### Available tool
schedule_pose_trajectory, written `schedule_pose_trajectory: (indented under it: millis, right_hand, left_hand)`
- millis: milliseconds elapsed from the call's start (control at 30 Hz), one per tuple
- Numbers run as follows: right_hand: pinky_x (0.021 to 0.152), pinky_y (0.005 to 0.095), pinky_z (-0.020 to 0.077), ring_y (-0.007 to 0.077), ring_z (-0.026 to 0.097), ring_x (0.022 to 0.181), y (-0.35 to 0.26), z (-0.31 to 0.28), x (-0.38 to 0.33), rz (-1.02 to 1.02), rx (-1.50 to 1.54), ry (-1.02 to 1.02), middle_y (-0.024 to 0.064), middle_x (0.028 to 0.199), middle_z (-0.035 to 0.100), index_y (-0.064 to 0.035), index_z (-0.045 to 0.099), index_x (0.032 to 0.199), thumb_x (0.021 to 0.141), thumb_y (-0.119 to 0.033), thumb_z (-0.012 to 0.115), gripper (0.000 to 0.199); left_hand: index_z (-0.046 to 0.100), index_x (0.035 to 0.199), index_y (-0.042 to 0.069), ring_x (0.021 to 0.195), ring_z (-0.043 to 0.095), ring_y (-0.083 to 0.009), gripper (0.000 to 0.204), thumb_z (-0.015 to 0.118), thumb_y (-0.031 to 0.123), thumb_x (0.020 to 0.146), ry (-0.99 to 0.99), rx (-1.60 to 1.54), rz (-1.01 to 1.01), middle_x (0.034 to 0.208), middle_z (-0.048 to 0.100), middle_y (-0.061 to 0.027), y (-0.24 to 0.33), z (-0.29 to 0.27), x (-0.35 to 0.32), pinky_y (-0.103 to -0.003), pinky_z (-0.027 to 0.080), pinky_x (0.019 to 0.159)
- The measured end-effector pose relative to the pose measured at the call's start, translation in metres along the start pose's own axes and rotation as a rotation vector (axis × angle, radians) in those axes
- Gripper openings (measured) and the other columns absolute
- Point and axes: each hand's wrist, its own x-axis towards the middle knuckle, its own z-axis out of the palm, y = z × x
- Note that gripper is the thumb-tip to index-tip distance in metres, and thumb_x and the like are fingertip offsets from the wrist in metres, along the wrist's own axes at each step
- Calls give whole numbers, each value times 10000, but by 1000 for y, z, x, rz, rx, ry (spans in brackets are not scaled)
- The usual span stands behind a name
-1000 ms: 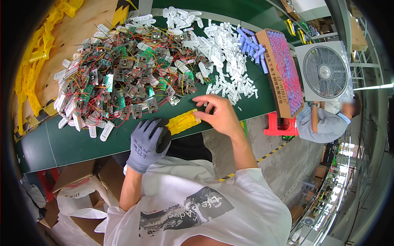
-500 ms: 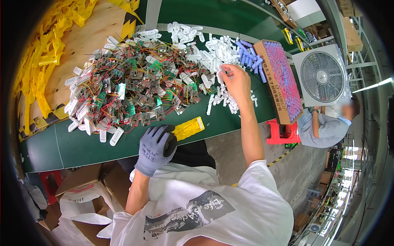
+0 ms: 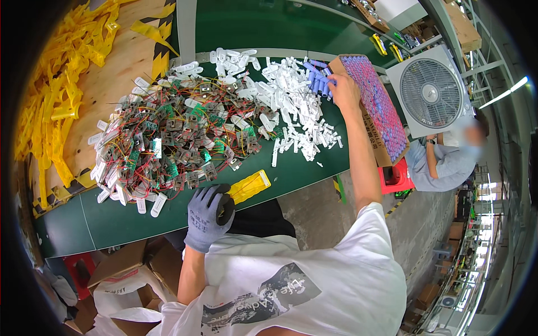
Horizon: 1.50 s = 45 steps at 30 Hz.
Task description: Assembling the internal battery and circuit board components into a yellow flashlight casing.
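Note:
My right hand [image 3: 346, 92] is bare and reaches over the loose purple battery cells [image 3: 319, 81], fingers bent in a pinch at the nearest cell. Part of its grip is hidden by the hand. My left hand [image 3: 209, 215], in a grey glove, rests near the table's front edge with fingers curled; what is inside them is hidden. A flat yellow plastic piece [image 3: 250, 187] lies against its fingertips. Beside the cells is a heap of small white plastic parts [image 3: 302, 112]. Left of that spreads a large pile of wired circuit boards and white casings [image 3: 179, 134].
An open carton [image 3: 374, 101] packed with cells stands right of my right forearm, with a box fan [image 3: 431, 92] behind it. Yellow plastic strips [image 3: 61, 106] cover a wooden board at left. A person [image 3: 445, 165] sits at far right near a red stool [image 3: 396, 176].
My right hand has moved right, from the white plastic parts to the purple battery cells. My left hand keeps its curled pose by the yellow piece. The whole view has shifted slightly.

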Motion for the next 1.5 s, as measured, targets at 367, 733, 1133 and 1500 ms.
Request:
schedule_pose_trajectory:
  millis: [367, 733, 1133, 1500]
  right_hand:
    - [760, 239, 490, 112, 625, 855, -17, -47, -16, 141, 1037, 339, 93, 963, 685, 36, 639, 916, 894, -90, 616, 130]
    - [671, 253, 538, 171, 673, 791, -101, -32, -111, 151, 1340, -176, 140, 929, 676, 53, 601, 971, 923, -79, 579, 142]
    - [772, 296, 534, 184, 661, 872, -112, -48, -136, 158, 1567, -133, 141, 929, 665, 34, 578, 998, 927, -58, 551, 120]
    - [580, 263, 470, 106, 622, 666, -128, -47, -160, 278, 879, -111, 56, 795, 685, -16, 662, 922, 830, -159, 697, 172]
  left_hand:
    - [541, 853, 79, 858, 591, -304, 232, 676, 42, 667, -4, -6, -51, 999, 626, -88, 2, -1, -3, -408, 457, 735]
    - [565, 846, 54, 820, 580, -342, 232, 668, 2, 645, 0, -22, -34, 997, 632, -118, 1, -5, 3, -406, 463, 710]
    - [567, 849, 66, 810, 587, -328, 236, 673, 8, 646, 12, -26, -69, 1003, 638, -104, 0, -1, 0, -398, 465, 704]
    - [566, 848, 66, 819, 588, -321, 230, 675, 15, 651, 10, -14, -65, 1006, 636, -105, -1, -2, -3, -397, 464, 711]
